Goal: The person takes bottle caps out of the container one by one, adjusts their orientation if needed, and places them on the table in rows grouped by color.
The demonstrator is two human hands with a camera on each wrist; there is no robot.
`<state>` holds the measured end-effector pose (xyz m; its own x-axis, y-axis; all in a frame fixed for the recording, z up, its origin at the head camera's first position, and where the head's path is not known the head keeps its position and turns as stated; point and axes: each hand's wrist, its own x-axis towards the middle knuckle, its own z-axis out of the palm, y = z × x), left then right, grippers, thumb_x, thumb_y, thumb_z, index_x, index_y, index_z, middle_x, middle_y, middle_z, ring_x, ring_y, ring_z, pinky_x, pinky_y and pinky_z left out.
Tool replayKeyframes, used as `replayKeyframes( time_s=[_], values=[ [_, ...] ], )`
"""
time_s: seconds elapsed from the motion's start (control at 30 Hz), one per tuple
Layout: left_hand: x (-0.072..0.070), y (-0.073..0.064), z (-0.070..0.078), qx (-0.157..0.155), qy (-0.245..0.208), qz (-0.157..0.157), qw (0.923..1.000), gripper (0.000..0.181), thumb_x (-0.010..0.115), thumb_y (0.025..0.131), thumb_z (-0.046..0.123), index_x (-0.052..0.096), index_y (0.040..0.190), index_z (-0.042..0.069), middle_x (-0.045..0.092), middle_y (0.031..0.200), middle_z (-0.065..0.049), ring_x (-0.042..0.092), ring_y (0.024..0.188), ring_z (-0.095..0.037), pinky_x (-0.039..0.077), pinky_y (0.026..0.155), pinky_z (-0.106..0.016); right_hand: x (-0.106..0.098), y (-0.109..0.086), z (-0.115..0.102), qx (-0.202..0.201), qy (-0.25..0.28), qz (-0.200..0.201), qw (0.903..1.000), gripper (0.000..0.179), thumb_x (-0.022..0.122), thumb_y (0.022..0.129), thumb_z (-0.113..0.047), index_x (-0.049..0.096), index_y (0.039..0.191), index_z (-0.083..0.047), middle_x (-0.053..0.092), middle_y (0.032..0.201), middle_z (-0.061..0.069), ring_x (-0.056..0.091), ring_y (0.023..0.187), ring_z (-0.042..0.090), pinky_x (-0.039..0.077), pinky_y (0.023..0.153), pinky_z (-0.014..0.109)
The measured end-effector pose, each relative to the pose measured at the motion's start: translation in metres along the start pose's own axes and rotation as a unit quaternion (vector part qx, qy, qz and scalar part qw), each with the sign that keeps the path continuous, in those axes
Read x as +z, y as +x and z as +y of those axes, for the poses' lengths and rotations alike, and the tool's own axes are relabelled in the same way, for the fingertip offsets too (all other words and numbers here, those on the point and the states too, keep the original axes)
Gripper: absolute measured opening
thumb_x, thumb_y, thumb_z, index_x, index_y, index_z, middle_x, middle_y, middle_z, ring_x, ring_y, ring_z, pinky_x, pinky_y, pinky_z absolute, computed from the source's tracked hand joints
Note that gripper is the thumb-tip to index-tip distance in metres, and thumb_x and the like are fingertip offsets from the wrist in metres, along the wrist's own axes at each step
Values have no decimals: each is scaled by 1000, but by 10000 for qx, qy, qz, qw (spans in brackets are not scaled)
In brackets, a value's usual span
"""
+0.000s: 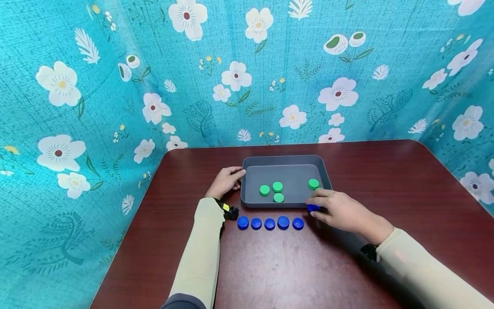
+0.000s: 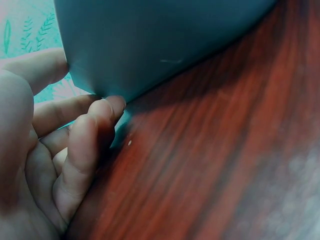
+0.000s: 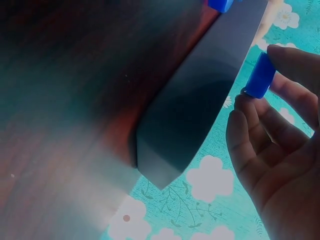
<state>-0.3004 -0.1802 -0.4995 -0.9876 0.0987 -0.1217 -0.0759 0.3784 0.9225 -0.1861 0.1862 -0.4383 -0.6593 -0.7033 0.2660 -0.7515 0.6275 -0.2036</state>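
My right hand point(image 1: 343, 212) pinches a blue bottle cap point(image 3: 261, 76) between thumb and fingertips, at the front right of the grey tray point(image 1: 283, 159). In the right wrist view the cap is tilted on its edge, beside the tray's outer wall. Beside the tray's left wall is my left hand point(image 1: 225, 182), its thumb and curled fingers gripping the rim and lower edge. Inside the tray lie green caps: one point(image 1: 313, 184) near the right hand, and three at the front left, among them a green cap point(image 1: 277, 186).
Several blue caps stand in a row on the brown table point(image 1: 266, 266) in front of the tray, from a left blue cap point(image 1: 242, 222) to a right blue cap point(image 1: 298, 223). A flowered turquoise curtain point(image 1: 216, 107) hangs behind and at the sides.
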Motion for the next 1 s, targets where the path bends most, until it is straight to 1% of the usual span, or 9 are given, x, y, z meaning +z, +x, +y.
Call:
replayKeyframes(
  time_s=[0.2,0.5,0.67,0.83,1.0],
  values=[
    [-1,0,0,-5,16,-7,10000,47,64,95,40,61,132,12,66,92,-10,63,68,-24,55,61,-34,2,-2,-2,-45,5,-108,9999,29,80,81,-18,74,109,-9,60,99,-2,61,83,9,55,70,30],
    [-1,1,-2,-47,44,2,10000,47,64,94,40,62,132,12,66,92,-9,62,68,-24,55,61,-33,7,-5,-2,-109,49,-240,9996,28,79,81,-15,74,108,-9,60,101,-1,61,85,11,55,70,32],
    [-1,2,-3,10,40,-25,10000,46,64,95,39,61,132,12,66,93,-9,62,68,-24,55,61,-34,12,-6,-1,-168,60,-309,9994,26,78,83,-16,74,108,-10,60,99,-3,60,85,9,55,70,31],
    [-1,2,-3,53,23,-35,10000,48,64,94,41,61,133,13,66,93,-9,63,69,-24,55,61,-34,13,-7,-1,-114,105,-401,9991,25,78,82,-15,74,107,-11,60,98,-4,60,84,9,55,70,32],
    [-2,2,-3,65,17,-56,10000,53,65,92,47,61,133,14,66,93,-9,63,69,-24,55,61,-32,15,-9,-1,-23,119,-552,9984,24,78,82,-15,74,106,-12,60,97,-4,60,85,9,55,71,33]
  ],
)
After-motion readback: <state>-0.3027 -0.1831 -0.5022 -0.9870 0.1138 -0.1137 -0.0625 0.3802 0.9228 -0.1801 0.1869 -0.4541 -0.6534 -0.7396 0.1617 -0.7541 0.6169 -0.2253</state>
